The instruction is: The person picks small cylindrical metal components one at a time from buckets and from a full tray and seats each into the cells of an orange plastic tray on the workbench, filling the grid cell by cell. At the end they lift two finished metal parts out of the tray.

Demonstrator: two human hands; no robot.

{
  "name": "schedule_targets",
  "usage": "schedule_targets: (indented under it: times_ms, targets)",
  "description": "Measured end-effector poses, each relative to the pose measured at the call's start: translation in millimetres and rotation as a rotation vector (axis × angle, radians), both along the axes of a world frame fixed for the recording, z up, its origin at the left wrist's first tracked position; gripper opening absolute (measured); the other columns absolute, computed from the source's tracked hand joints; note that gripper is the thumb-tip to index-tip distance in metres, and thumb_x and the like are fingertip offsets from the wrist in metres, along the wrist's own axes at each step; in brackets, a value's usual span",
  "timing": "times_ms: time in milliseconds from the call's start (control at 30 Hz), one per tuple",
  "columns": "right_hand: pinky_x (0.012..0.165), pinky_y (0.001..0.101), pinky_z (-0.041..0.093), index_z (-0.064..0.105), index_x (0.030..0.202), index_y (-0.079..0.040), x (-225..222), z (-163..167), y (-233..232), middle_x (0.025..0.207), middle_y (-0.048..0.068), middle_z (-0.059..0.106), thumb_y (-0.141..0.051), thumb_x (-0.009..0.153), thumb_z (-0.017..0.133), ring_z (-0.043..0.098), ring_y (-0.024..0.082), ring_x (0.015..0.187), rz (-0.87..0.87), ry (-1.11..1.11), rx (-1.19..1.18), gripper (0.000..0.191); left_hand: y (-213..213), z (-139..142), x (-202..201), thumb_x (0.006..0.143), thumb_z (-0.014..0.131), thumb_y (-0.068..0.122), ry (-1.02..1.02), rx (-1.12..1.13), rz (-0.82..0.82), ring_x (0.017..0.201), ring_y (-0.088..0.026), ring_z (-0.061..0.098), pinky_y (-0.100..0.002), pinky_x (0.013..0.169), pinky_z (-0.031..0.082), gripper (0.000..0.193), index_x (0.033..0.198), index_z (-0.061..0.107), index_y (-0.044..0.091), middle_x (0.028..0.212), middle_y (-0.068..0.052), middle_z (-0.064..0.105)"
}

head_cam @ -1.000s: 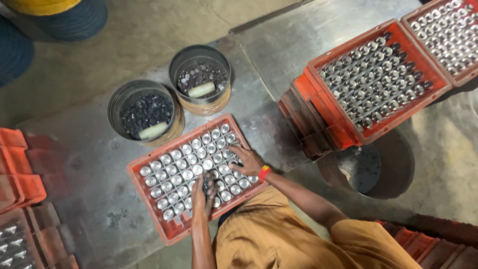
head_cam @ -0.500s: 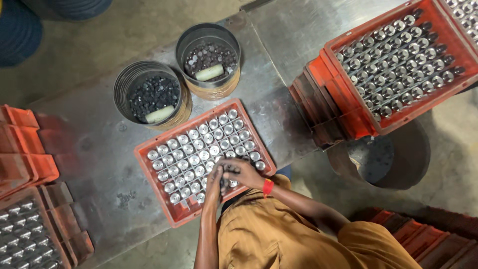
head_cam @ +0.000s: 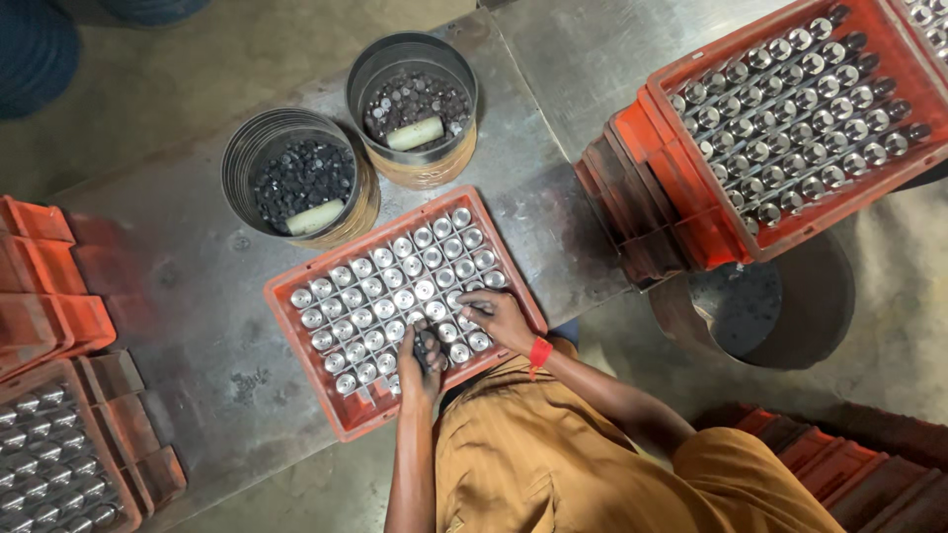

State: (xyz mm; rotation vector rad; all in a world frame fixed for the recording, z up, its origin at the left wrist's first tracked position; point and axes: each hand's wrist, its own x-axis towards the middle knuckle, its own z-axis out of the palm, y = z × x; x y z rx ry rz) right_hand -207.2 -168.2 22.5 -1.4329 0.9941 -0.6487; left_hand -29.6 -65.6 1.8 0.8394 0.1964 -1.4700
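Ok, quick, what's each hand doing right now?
Left hand: closed on a small dark part over the orange tray.
Right hand: fingers curled on the tray's cylinders; grip unclear.

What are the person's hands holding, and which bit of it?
Left hand seems to pinch something small and dark, too small to tell. Right hand rests on the shiny cups in the orange tray.

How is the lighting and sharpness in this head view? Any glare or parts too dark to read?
Head view: sharp overall; metal cups in the red tray glint; the left hand and right hand are dim but readable; corners fall into shadow.
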Motion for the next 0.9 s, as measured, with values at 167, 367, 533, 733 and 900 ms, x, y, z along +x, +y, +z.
schedule_targets:
  times_ms: [167, 367, 533, 733, 900]
  targets:
    - [0.092, 0.0331, 0.057, 0.076, 0.115, -0.005, -6, 1, -1, 0.113, 0.008, 0.077, -0.017, 0.094, 0.074, 0.071, 0.015, 0.105, 0.003, 0.067, -0.031, 0.024, 2, 8, 2, 0.110, 0.049, 0.029, -0.116, -0.013, -0.054, 0.051, -0.005, 0.039, -0.021, 0.042, 0.030, 0.022, 0.109, 0.058, 0.009, 0.071, 0.003, 0.048]
    - [0.088, 0.0314, 0.056, 0.077, 0.114, -0.004, -7, 3, 6, 0.110, 0.009, 0.078, -0.016, 0.093, 0.074, 0.072, 0.015, 0.100, -0.003, 0.090, -0.067, 0.024, 5, 15, -4, 0.109, 0.050, 0.029, -0.079, -0.057, -0.049, 0.052, -0.006, 0.040, -0.021, 0.042, 0.031, 0.025, 0.111, 0.059, 0.006, 0.070, 0.002, 0.048]
    - [0.088, 0.0304, 0.055, 0.077, 0.113, -0.004, -10, 5, 10, 0.108, 0.010, 0.079, -0.017, 0.094, 0.074, 0.072, 0.015, 0.099, -0.005, 0.090, -0.073, 0.023, 5, 20, -6, 0.107, 0.049, 0.028, -0.057, -0.058, -0.031, 0.052, -0.007, 0.041, -0.022, 0.042, 0.031, 0.027, 0.112, 0.059, 0.003, 0.071, 0.001, 0.050]
    - [0.088, 0.0303, 0.055, 0.077, 0.112, -0.005, -15, 10, 8, 0.107, 0.009, 0.079, -0.018, 0.095, 0.072, 0.073, 0.015, 0.100, -0.001, 0.088, -0.053, 0.022, 6, 14, -12, 0.107, 0.052, 0.023, -0.197, -0.034, -0.068, 0.052, -0.006, 0.040, -0.021, 0.043, 0.032, 0.021, 0.114, 0.058, 0.005, 0.072, 0.000, 0.050]
    - [0.090, 0.0304, 0.055, 0.078, 0.112, -0.005, -19, 4, 7, 0.108, 0.009, 0.079, -0.019, 0.093, 0.074, 0.073, 0.016, 0.100, -0.022, 0.094, -0.105, 0.024, 8, 4, -16, 0.112, 0.054, 0.027, -0.185, -0.115, -0.064, 0.058, -0.006, 0.041, -0.021, 0.047, 0.032, 0.025, 0.117, 0.055, 0.002, 0.079, 0.001, 0.052]
